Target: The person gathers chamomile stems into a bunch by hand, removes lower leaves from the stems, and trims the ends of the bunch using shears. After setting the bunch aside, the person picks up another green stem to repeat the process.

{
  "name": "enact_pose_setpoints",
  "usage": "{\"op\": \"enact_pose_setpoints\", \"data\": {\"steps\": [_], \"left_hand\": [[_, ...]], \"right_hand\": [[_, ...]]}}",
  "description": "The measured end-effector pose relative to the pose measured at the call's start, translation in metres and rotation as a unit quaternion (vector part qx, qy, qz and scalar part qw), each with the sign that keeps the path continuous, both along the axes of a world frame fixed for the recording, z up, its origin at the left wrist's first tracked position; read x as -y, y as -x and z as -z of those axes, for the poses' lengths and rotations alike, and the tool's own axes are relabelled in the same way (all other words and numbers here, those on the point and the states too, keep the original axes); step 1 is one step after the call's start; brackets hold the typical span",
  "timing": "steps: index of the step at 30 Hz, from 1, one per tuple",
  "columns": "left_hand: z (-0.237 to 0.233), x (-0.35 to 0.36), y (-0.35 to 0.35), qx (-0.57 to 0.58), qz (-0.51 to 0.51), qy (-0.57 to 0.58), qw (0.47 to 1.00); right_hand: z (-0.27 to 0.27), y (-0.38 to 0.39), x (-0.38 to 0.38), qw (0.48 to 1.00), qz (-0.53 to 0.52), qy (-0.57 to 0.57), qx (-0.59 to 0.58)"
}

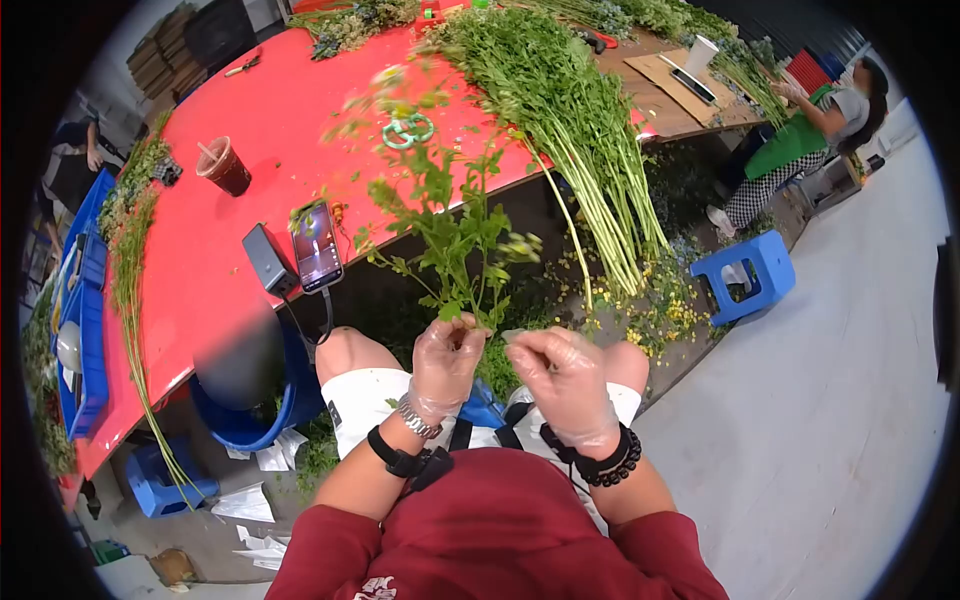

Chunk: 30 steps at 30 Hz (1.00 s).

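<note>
My left hand, in a clear plastic glove, pinches the lower end of a leafy flower stem. Its green leaves spread upward over the table edge, and the pale blossoms at its top are blurred. Close by on the right, my gloved right hand has thumb and forefinger pressed together; I cannot tell what is at their tips. Beyond the stem, a large pile of long-stemmed greenery lies on the red-covered table, its cut ends hanging over the edge. Green-handled scissors rest behind the blossoms.
A phone, a power bank and an iced drink stand on the table. Below are a blue tub and a blue stool. Yellow flower scraps litter the floor. A person in a green apron works at the right.
</note>
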<state>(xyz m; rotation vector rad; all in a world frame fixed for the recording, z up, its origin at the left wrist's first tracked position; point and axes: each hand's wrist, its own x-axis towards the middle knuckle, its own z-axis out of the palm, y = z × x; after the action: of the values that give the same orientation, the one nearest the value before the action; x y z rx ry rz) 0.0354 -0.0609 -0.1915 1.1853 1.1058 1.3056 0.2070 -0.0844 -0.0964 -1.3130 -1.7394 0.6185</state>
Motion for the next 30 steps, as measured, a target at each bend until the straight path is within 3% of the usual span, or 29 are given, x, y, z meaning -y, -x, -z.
{"op": "enact_pose_setpoints", "data": {"steps": [2,5,7,16,18,22,24,30], "left_hand": [[-0.002,-0.001,-0.003,-0.082,-0.011,-0.078,0.994],[-0.003,0.002,-0.008,-0.095,0.009,-0.132,0.987],[-0.001,0.005,-0.008,-0.104,0.000,-0.130,0.986],[0.001,0.010,-0.005,-0.124,-0.016,-0.129,0.984],[-0.004,0.010,-0.005,-0.112,-0.010,-0.121,0.986],[-0.011,0.011,-0.007,-0.109,-0.015,-0.138,0.984],[-0.013,0.010,-0.003,-0.124,-0.001,-0.143,0.982],[-0.007,0.003,0.004,-0.106,-0.040,-0.087,0.990]], "right_hand": [[-0.011,0.012,-0.001,0.999,-0.011,-0.020,-0.022],[-0.015,0.024,-0.010,0.996,0.030,-0.081,0.018],[-0.010,0.028,-0.014,0.992,0.067,-0.109,-0.006],[0.022,0.024,-0.011,0.989,0.041,-0.106,-0.094],[0.026,0.024,-0.012,0.980,0.014,-0.086,-0.177],[0.014,0.030,-0.008,0.978,0.031,-0.042,-0.201],[0.003,0.018,-0.008,0.988,-0.006,-0.120,0.094],[0.017,0.012,0.004,0.980,-0.041,-0.196,0.013]]}}
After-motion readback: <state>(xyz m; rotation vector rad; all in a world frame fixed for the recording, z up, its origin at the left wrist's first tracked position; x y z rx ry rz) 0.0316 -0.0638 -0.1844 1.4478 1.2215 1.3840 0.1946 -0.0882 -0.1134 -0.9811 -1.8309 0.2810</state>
